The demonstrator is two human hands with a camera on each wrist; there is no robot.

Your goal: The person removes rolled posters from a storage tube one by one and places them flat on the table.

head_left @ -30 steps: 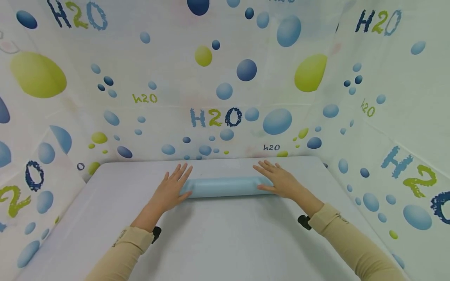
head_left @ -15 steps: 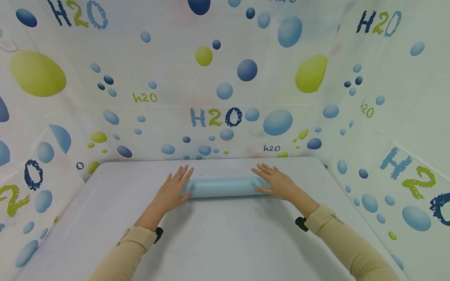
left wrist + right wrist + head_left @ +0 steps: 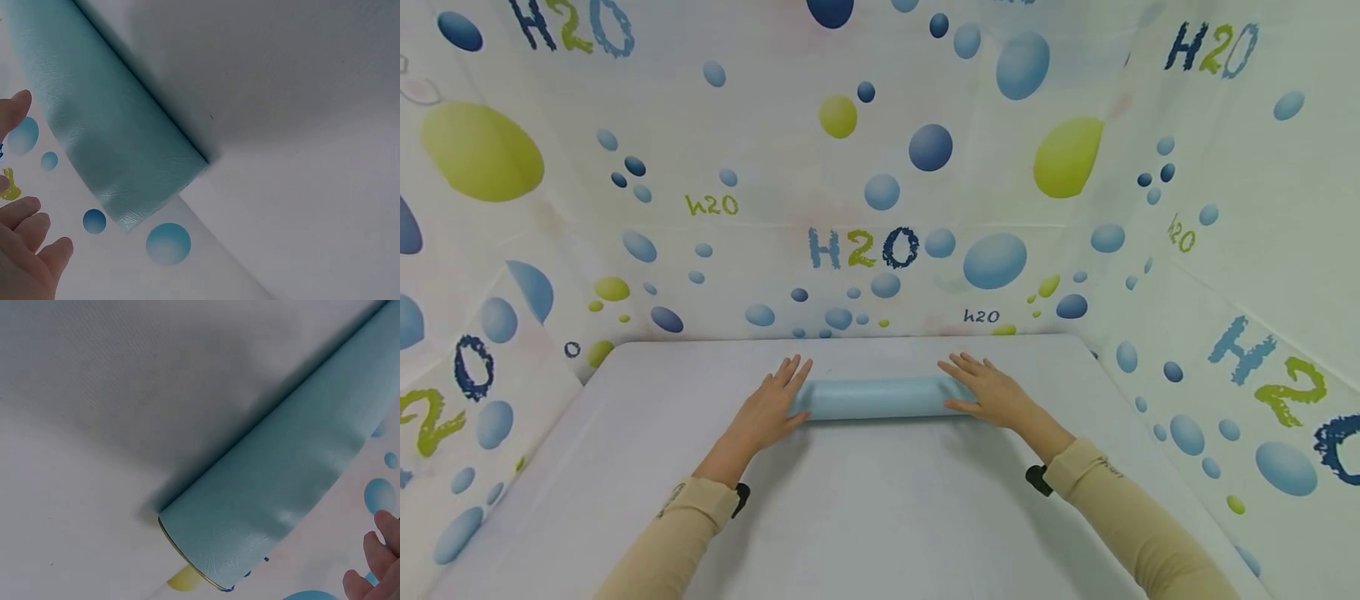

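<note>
A light blue roll of smooth, leather-like sheet (image 3: 880, 399) lies crosswise on the white table near its far edge. My left hand (image 3: 762, 414) is at its left end, palm down, with fingers spread and straight. At the right end, my right hand (image 3: 997, 397) mirrors it, thumb along the near side of the roll. Fingers (image 3: 25, 228) show beside the roll (image 3: 119, 119) in the left wrist view, with a gap between them. In the right wrist view, fingertips (image 3: 356, 584) likewise stand apart from the roll (image 3: 281, 456), whose end shows a thin layered edge.
White table (image 3: 880, 517) stretches toward me and to both sides. A white backdrop (image 3: 760, 125) printed with blue and green bubbles and H2O lettering rises behind the table and along its left and right sides. Dark straps (image 3: 1040, 480) sit at both wrists.
Both hands have moved very slightly, the right one a little to the left and its forearm inward. The blue roll has stayed in place.
</note>
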